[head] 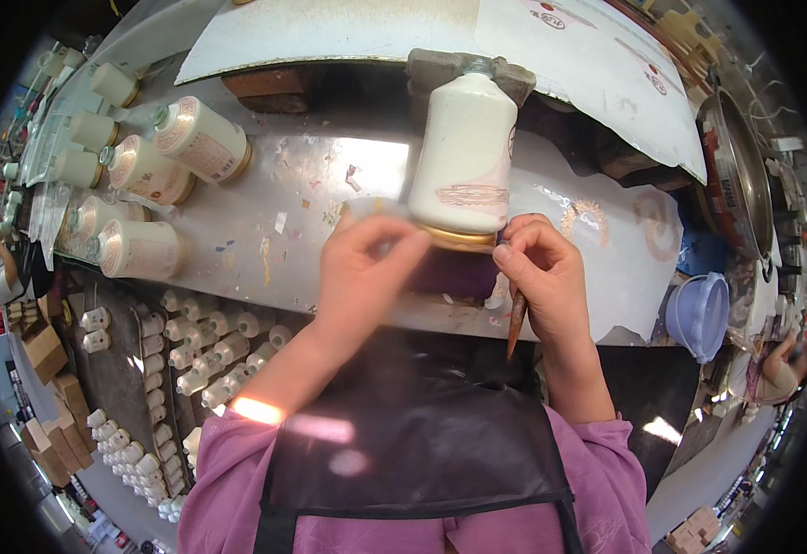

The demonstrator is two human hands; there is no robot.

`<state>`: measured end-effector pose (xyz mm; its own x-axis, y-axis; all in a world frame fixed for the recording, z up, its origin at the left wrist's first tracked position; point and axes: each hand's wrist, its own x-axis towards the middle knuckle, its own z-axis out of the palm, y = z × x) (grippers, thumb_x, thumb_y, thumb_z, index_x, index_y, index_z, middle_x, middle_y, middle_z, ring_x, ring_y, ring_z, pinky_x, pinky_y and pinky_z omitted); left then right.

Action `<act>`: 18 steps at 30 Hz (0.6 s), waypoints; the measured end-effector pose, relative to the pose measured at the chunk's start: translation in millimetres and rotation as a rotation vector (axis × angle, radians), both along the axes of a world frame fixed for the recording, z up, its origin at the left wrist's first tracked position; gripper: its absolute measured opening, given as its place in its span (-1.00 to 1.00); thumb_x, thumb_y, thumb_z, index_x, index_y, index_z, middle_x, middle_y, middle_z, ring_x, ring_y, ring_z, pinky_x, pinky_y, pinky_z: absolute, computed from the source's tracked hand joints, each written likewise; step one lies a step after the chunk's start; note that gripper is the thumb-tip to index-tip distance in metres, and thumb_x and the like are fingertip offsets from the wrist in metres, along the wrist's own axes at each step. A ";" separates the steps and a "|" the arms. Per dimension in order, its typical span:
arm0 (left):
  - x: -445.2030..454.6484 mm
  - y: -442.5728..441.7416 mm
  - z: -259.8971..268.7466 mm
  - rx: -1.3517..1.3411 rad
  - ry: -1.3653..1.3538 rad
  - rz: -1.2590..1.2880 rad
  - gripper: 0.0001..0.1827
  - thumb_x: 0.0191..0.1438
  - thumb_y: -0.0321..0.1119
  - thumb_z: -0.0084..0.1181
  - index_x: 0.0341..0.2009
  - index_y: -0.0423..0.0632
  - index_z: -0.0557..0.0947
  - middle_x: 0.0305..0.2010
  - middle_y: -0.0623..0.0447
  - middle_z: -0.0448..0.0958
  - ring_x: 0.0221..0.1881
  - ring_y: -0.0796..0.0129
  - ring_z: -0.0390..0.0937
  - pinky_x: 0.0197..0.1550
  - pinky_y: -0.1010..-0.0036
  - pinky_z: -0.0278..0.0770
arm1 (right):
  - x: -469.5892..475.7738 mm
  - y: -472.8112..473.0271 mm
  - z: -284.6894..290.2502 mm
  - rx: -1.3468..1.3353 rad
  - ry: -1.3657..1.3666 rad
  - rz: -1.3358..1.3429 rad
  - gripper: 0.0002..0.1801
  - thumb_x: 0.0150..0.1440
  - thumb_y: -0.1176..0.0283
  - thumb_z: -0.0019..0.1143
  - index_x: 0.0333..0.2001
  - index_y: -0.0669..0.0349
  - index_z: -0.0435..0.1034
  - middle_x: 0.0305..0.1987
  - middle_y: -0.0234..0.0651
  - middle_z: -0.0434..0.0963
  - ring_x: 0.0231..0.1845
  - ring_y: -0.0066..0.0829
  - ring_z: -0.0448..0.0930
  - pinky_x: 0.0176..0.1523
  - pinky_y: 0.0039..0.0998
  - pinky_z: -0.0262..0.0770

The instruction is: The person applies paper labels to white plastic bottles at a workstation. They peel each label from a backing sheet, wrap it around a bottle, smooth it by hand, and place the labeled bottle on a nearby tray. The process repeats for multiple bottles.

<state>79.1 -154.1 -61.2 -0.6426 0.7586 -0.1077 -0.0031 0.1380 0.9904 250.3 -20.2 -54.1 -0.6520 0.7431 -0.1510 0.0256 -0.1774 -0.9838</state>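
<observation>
A white bottle with a gold base band lies before me, its clear neck on a grey rest. Its base end is over a dark purple block. Pink and copper-coloured decoration covers part of the side turned to me. My left hand is blurred beside the gold band, thumb and fingers near each other; whether it pinches anything is unclear. Across from it, my right hand has thumb and forefinger together at the base's right edge. A brown pointed stick is held in that hand, its tip towards me.
Several decorated white bottles lie at the left on the metal table, among scraps. Film sheeting with copper-coloured decorations covers the right side. A purple bucket hangs at the right edge. More bottles stand below left. Other people are at both sides.
</observation>
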 end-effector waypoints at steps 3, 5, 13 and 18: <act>-3.3 1.7 -5.6 -0.051 0.061 -0.010 -0.84 0.15 -0.34 0.39 -0.30 -0.15 0.70 -0.33 0.23 0.42 -0.34 0.64 0.35 -0.26 0.65 0.32 | -2.7 -1.7 3.1 -0.055 0.008 -0.028 -0.82 0.12 0.62 0.30 -0.46 0.25 0.42 -0.12 -0.38 0.42 -0.14 -0.64 0.43 -0.04 -0.58 0.36; -2.7 1.7 -6.3 -0.022 -0.008 0.002 -0.85 0.16 -0.35 0.38 -0.30 -0.15 0.70 -0.31 0.23 0.43 -0.34 0.64 0.36 -0.25 0.65 0.33 | -4.2 -3.0 2.0 -0.077 0.023 -0.041 -0.82 0.12 0.64 0.29 -0.46 0.25 0.41 -0.13 -0.39 0.42 -0.14 -0.65 0.42 -0.05 -0.59 0.36; -2.6 4.4 -9.2 0.047 -0.138 0.005 -0.90 0.19 -0.40 0.35 -0.27 -0.15 0.70 -0.31 0.23 0.53 -0.28 0.63 0.43 -0.17 0.64 0.38 | -4.0 -2.9 -3.1 -0.108 0.032 -0.067 -0.83 0.14 0.64 0.28 -0.43 0.25 0.41 -0.13 -0.41 0.42 -0.17 -0.68 0.42 -0.09 -0.61 0.37; -3.6 1.8 -12.8 0.022 -0.112 0.005 -0.90 0.19 -0.41 0.34 -0.26 -0.14 0.70 -0.32 0.23 0.56 -0.29 0.63 0.43 -0.16 0.64 0.39 | -3.5 -3.0 -2.3 -0.145 0.039 -0.068 -0.83 0.15 0.62 0.29 -0.42 0.24 0.41 -0.12 -0.42 0.43 -0.18 -0.69 0.42 -0.09 -0.61 0.37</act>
<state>75.5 -152.4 -74.0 -0.6310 0.7586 -0.1623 -0.1148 0.1155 0.9866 246.8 -23.1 -56.3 -0.6081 0.7580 -0.2358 -0.0289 -0.3179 -0.9477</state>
